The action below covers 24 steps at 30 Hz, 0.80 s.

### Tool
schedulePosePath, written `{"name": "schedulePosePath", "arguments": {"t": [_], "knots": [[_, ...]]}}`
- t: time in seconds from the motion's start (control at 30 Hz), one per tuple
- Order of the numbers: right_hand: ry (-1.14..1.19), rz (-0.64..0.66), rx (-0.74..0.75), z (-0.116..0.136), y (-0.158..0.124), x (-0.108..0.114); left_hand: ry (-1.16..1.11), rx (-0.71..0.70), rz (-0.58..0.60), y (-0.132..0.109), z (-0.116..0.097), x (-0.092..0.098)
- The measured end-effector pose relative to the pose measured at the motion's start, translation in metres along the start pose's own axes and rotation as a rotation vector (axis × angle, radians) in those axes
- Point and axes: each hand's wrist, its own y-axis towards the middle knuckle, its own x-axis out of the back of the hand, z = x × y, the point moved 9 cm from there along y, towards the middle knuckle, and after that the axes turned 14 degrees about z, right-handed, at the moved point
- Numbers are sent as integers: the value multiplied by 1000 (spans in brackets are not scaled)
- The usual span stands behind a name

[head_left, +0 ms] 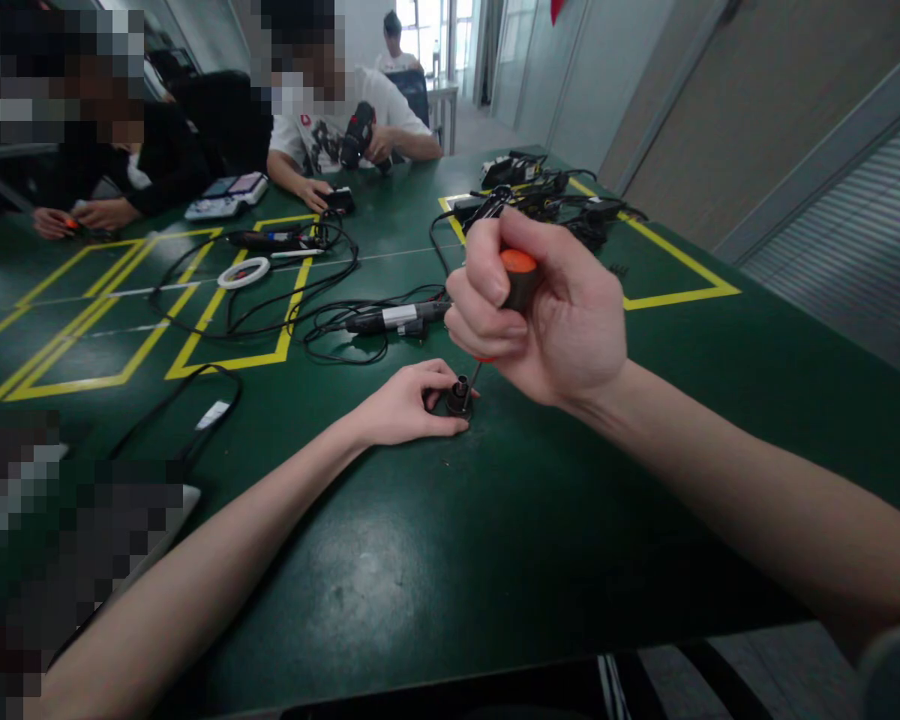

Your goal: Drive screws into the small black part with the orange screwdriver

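Note:
My right hand [547, 315] is closed around a screwdriver with an orange and black handle [519, 275], held upright. Its thin shaft runs down into a small dark round part [459, 396] standing on the green table [435, 560]. My left hand [409, 405] rests on the table with its fingers pinched around that part, holding it steady.
Black cables [285, 315] and a pen-shaped tool [394, 319] lie just beyond my hands inside yellow floor-tape boxes. A white ring [243, 272], chargers [540, 195] and a device [225, 195] lie farther back. Two people sit across the table, one holding a dark power tool [358, 135].

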Motion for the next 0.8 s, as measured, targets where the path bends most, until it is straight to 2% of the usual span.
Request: {"name": "schedulePosePath", "arguments": {"t": [0.13, 0.23, 0.33, 0.47, 0.6, 0.8], "knots": [[-30, -40, -28, -2, -3, 2, -31, 22, -18, -1, 4, 1], [-28, -73, 6, 1, -4, -2, -93, 35, -42, -1, 8, 0], [-31, -66, 24, 5, -2, -6, -144, 28, -55, -2, 8, 0], [-52, -49, -56, 1, 1, -5, -162, 26, -52, -1, 7, -1], [-36, -11, -13, 4, 0, -3, -148, 56, -50, -1, 10, 0], [-53, -100, 8, 6, -5, 2, -146, 48, -42, -1, 7, -1]]}}
